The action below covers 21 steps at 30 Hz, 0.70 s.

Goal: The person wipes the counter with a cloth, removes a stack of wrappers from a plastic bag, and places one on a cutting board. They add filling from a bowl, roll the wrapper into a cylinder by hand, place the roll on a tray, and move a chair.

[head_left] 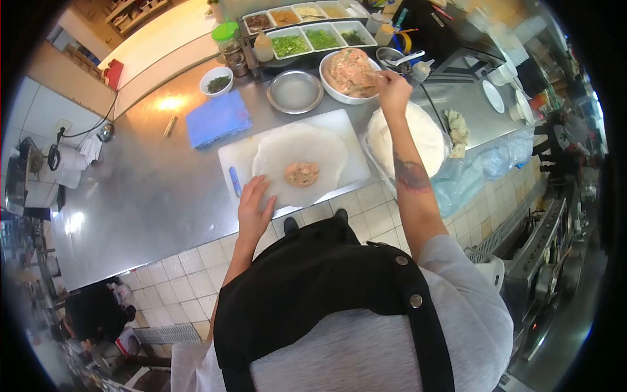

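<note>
A round, thin, translucent white wrapper (271, 153) lies on a white cutting board (349, 140). Near the wrapper's middle sits a small mound of pinkish filling (302, 174). My left hand (255, 204) rests at the wrapper's lower left edge, fingers apart and holding nothing. At the right rim of a white bowl (331, 91) heaped with pink, green-flecked filling (351, 70), my right hand (394, 93) is closed, fingers pinched together. What it grips is too small and hidden to name. Below that hand stands a wide round container topped with white sheets or cloth (403, 138).
A folded blue cloth (217, 120), a round metal pan (294, 92) and a small bowl of herbs (216, 82) are left of the filling bowl. Trays of chopped greens (322, 39) line the back. A blue plastic bag (462, 183) hangs at right, beside a crumpled cloth (456, 127).
</note>
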Motion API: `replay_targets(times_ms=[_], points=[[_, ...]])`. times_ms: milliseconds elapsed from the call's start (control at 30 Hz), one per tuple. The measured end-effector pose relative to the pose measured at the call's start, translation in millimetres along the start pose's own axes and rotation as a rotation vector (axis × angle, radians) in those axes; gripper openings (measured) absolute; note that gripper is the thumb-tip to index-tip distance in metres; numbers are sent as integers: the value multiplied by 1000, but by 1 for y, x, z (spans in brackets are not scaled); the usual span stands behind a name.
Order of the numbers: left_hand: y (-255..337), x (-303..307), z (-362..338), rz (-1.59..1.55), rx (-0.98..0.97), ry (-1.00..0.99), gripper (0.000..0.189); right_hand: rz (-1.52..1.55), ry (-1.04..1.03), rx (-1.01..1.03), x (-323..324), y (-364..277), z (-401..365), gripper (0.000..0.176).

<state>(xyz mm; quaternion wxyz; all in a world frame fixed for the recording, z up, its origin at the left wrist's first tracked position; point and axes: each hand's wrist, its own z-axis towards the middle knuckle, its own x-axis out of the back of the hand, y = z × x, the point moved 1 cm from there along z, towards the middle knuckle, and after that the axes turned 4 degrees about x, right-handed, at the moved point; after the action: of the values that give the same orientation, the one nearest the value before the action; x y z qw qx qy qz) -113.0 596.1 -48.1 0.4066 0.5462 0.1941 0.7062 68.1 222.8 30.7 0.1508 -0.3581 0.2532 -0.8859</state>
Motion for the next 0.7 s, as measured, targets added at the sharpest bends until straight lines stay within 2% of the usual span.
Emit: replay_targets(times_ms=[33,100,167,233,300,333,400,533,567,633,700], points=[[-1,2,0,-16,6,12,41,8,-14,-4,5,-14,-10,19],[-1,3,1,-13,28,15,43,258,-111,59,11,-48,-40,18],[1,1,5,-17,37,20,45,348,-505,-19,17,-91,-88,22],[6,-4,11,-39,34,-29,53,477,-633,396,7,-94,-146,30],[13,-7,21,-17,-6,-64,57,402,-746,541,6,-102,-188,36],[16,-9,25,1,-48,-101,62,406,-746,540,9,-101,-198,36],[20,-12,32,30,-62,-139,65,161,-632,782,16,-97,-213,36],[22,-21,49,107,-138,-260,71,155,-633,799,5,-81,-221,36],[21,-23,54,110,-137,-260,71,259,-652,759,-5,-76,-220,37],[16,-30,61,-21,-153,-416,75,365,-669,717,-4,-82,-213,38],[12,-36,65,2,-146,-418,73,439,-766,252,2,-84,-202,41]])
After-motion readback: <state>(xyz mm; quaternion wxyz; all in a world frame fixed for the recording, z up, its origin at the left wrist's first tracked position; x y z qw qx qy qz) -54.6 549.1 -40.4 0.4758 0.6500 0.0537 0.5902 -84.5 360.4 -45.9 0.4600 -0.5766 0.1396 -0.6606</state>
